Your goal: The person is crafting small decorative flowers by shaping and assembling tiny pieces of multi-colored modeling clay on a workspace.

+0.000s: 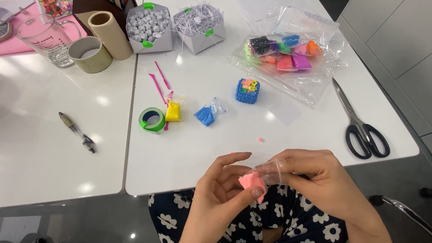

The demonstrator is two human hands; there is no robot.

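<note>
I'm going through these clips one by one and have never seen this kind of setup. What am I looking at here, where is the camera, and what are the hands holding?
There is no machine: a person works with bare hands, and one camera worn on the head looks down at them. The left hand and right hand together hold a lump of pink clay that sits partly in a small clear wrapper, just off the near edge of the white table. On the table lie black scissors, a clear bag of coloured clay packs, a small blue basket, blue clay, yellow clay, green tape, pink tools and a pen.
</note>
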